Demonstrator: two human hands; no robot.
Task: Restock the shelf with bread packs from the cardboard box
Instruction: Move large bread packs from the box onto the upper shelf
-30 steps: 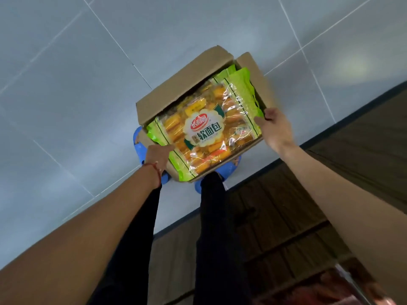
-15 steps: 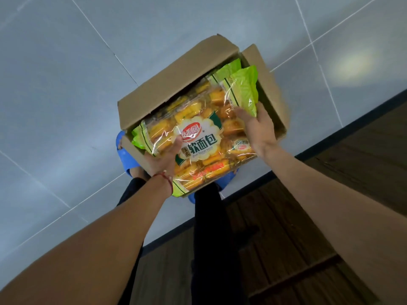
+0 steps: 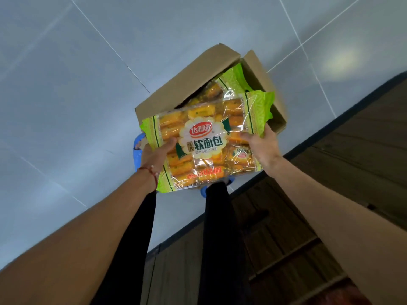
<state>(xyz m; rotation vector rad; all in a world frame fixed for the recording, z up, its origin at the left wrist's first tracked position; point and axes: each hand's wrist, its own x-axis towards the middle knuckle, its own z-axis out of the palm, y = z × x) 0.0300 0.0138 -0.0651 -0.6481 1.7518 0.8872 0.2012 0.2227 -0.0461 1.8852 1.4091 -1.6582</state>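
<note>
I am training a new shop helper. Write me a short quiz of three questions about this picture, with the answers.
1. True or false: both hands hold the bread pack.
2. What lies under the lifted pack: A) another pack in the cardboard box, B) a tray?
3. Which wrist wears a red string?

Key:
1. True: left hand and right hand grip opposite edges.
2. A.
3. The left.

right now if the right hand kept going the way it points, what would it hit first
Probably the cardboard box: the right hand, gripping the bread pack, points toward its open top, though depth is hard to judge.
</note>
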